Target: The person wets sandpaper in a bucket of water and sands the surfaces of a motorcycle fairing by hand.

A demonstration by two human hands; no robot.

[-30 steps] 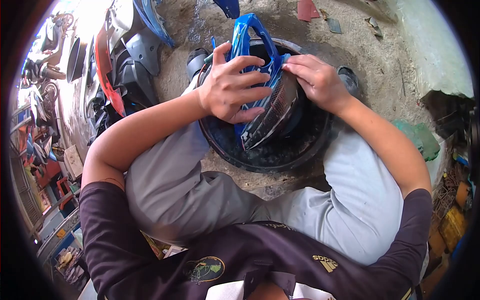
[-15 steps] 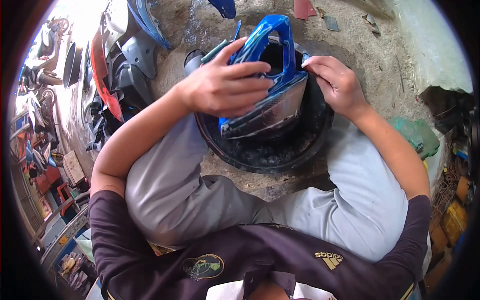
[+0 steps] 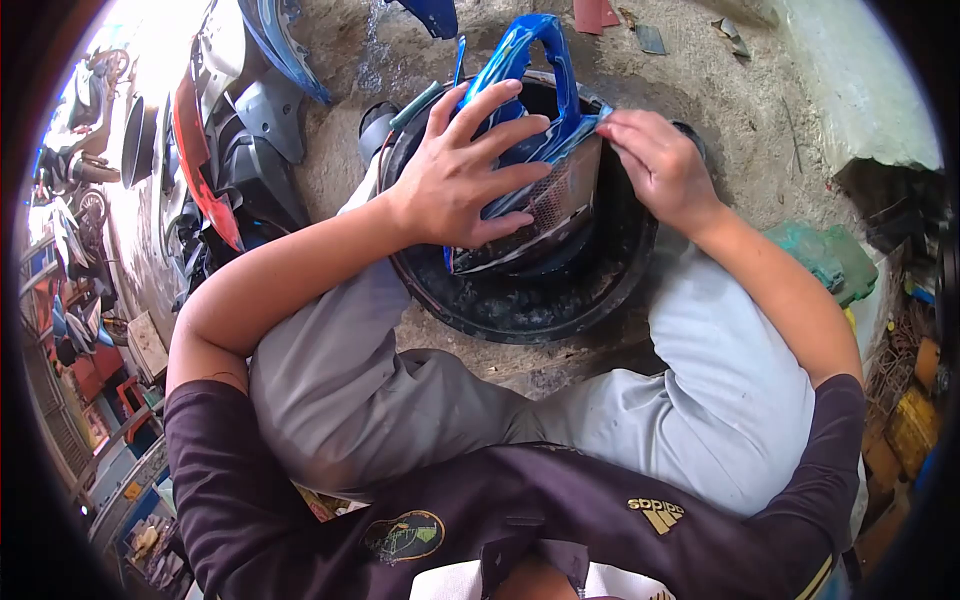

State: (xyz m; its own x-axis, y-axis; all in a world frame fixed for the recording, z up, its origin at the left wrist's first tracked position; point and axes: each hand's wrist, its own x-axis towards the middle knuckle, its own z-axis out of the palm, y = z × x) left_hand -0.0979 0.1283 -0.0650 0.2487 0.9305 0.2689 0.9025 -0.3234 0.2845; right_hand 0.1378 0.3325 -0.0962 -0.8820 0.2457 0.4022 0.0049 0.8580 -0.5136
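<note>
A glossy blue plastic motorcycle fairing (image 3: 563, 75) with a large opening and a mesh-textured grey face leans in a black round tub (image 3: 520, 320). My left hand (image 3: 470, 165) lies across the fairing's left side, fingers spread and thumb low on the grey face. At the fairing's right corner, my right hand (image 3: 660, 165) is closed in a pinch. A small blue-grey piece (image 3: 604, 114) shows at its fingertips, touching the fairing's edge; what it is made of I cannot tell. A dark green stick-like thing (image 3: 416, 105) rests on the tub's left rim.
Red (image 3: 205, 160) and grey body panels (image 3: 272, 112) are piled at left. A blue panel (image 3: 430, 15) and a grey scrap (image 3: 650, 40) lie on the wet concrete ahead. A broken wall (image 3: 870, 90) and a green translucent container (image 3: 830, 262) stand at right.
My left hand has spread its fingers and slid slightly, with the thumb now on the grey face. My right hand stays pinched at the fairing's corner. The view has shifted slightly.
</note>
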